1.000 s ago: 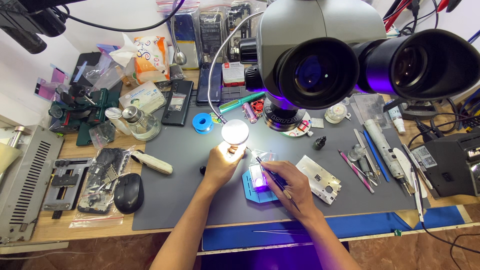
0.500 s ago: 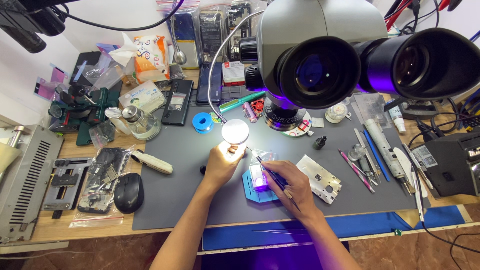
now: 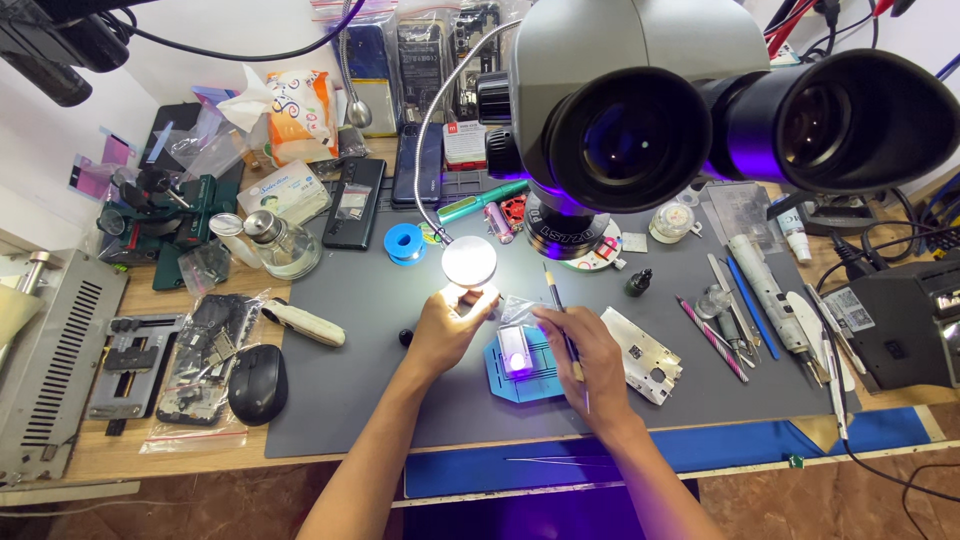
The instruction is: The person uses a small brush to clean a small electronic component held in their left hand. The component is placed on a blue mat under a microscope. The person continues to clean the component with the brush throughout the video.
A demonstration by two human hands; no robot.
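On grey mat: mouse far left, left hand fingers clamped on lit lamp head, blue holder with small glowing part just right of it, right hand pinching thin brush upright over holder; metal plate beside, open mat below

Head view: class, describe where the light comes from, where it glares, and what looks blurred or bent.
Head view: the round gooseneck lamp blows out to white and washes out the left hand; violet light glows on the small part in the blue holder by the right hand; the microscope eyepieces loom large and soft; table edges bow.
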